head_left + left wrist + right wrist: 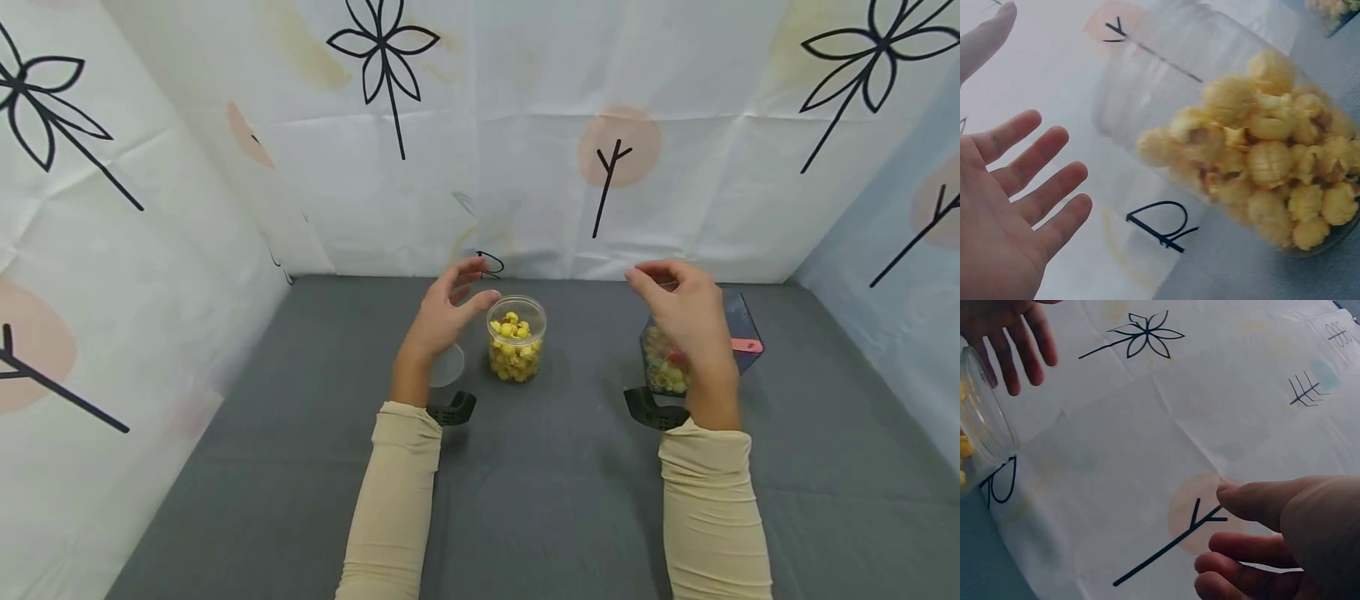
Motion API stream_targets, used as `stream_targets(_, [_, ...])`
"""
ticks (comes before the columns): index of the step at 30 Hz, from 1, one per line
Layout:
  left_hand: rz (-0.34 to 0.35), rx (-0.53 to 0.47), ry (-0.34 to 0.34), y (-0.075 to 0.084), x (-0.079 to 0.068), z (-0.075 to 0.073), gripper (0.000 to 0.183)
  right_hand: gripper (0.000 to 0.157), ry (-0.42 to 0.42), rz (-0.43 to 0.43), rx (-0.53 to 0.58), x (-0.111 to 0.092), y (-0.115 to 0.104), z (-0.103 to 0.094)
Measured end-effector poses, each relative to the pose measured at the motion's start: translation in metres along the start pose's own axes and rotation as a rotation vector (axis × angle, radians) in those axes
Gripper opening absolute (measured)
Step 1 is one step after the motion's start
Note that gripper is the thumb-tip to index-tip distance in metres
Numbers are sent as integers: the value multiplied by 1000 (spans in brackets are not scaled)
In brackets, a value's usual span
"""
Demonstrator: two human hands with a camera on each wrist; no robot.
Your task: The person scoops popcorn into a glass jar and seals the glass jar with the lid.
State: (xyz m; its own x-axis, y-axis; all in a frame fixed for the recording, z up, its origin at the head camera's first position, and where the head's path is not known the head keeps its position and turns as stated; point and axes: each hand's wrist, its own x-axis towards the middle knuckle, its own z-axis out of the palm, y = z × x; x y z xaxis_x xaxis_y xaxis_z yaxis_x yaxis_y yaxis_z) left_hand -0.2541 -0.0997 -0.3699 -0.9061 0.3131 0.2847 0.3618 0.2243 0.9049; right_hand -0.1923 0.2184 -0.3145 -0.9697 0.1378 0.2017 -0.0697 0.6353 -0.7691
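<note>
A clear round jar [516, 346] of yellow popcorn [1272, 156] stands upright on the grey table, its top uncovered. My left hand [441, 312] hovers just left of the jar, fingers spread and thumb apart, holding nothing. Beneath that wrist a translucent round lid [447, 365] lies on the table, partly hidden. My right hand [686, 308] is raised over a dark see-through box [742, 321] on the right, its fingers loosely bent with nothing between them. Pale popcorn-like pieces [660, 358] show in the box, partly behind the hand and wrist.
A pink strip [746, 345] crosses the box. White cloth walls [525, 192] printed with black flowers and twigs enclose the grey table [540, 500] at the back and both sides. A black wrist mount [652, 410] sits on each forearm.
</note>
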Motion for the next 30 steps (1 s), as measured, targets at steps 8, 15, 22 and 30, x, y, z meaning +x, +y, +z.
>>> stream_targets(8, [-32, 42, 24, 0, -8, -16, 69, 62, -163, -90, 36, 9, -8, 38])
stream_targets(15, [-105, 112, 23, -12, -18, -26, 87, 62, -335, -159, 161, 21, 4, 74])
stream_targets(22, [-195, 137, 7, -25, -34, -39, 100, 77, -522, -180, 336, 24, 12, 98])
stream_targets(30, [-271, 161, -34, -35, -39, -47, 106, 93, -648, -209, 470, 26, 24, 124])
